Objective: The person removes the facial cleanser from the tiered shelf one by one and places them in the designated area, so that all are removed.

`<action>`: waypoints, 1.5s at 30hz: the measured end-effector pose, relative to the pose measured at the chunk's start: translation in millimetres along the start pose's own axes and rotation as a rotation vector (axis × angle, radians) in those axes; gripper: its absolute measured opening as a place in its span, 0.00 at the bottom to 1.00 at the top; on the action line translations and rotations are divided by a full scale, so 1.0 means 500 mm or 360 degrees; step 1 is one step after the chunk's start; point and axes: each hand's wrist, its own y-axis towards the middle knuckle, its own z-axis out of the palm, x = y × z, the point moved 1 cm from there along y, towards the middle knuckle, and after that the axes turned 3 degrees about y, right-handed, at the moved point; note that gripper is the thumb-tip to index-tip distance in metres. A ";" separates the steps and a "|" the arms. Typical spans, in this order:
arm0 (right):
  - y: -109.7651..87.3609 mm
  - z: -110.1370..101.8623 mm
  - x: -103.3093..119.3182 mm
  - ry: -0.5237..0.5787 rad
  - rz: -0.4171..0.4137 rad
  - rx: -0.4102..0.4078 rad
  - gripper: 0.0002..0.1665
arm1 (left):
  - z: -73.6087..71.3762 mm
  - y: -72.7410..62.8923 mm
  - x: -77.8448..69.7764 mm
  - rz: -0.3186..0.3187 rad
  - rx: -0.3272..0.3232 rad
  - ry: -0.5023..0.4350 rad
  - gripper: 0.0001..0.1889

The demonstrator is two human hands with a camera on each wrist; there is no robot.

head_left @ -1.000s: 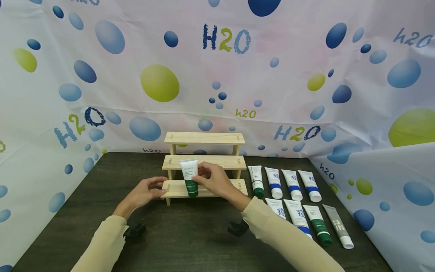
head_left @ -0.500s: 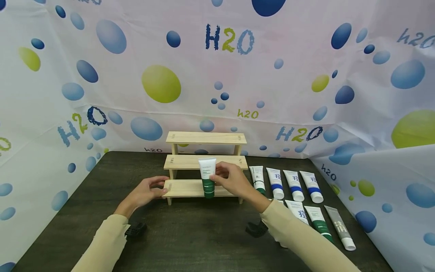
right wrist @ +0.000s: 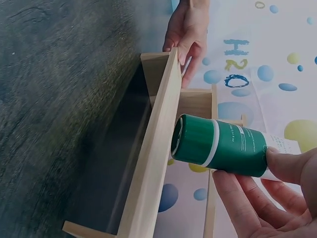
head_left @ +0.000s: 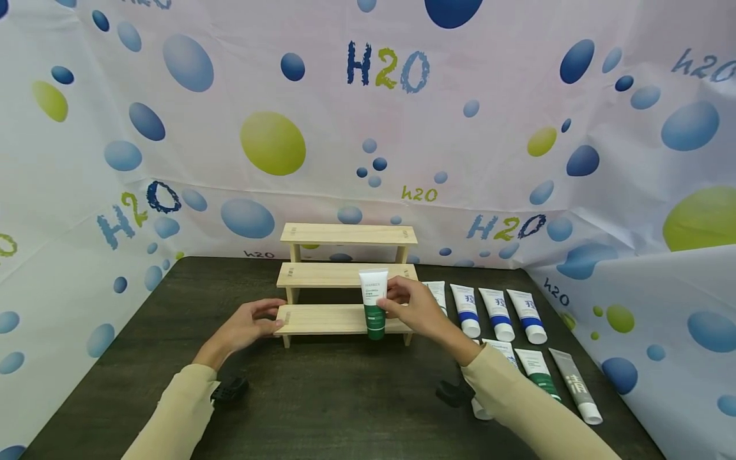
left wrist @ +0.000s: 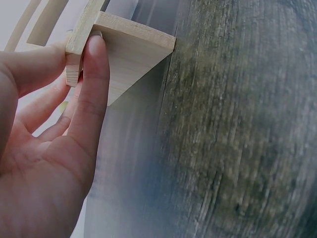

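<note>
A three-step wooden display rack (head_left: pixel 322 319) stands on the dark table. My left hand (head_left: pixel 247 326) grips the left end of its lowest step; in the left wrist view the thumb lies on one face of the board and a finger on the other. With my right hand (head_left: pixel 411 306) I pinch a white and green squeeze tube (head_left: pixel 375 303) by its side. The tube is upright, its green cap (right wrist: pixel 190 139) down, at the right part of the lowest step. Whether the cap touches the board I cannot tell.
Several more tubes lie in two rows on the table at the right: white and blue ones (head_left: pixel 497 314), a white and green one (head_left: pixel 537 370) and a grey one (head_left: pixel 577 386). My right forearm covers part of the front row. A printed curtain (head_left: pixel 368 128) hangs behind.
My right hand has carried the tube to the right along the lowest step, from left of its middle to its right part. The left hand has kept its grip on the rack.
</note>
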 end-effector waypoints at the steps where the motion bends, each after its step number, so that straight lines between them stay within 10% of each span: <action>1: -0.001 -0.001 -0.002 0.0002 -0.0002 0.0001 0.18 | 0.000 0.000 0.000 0.0005 0.0000 0.0007 0.32; 45: -0.080 -0.072 -0.056 0.0038 0.0204 -0.0006 0.24 | -0.003 -0.004 0.003 0.0057 0.0009 -0.0011 0.32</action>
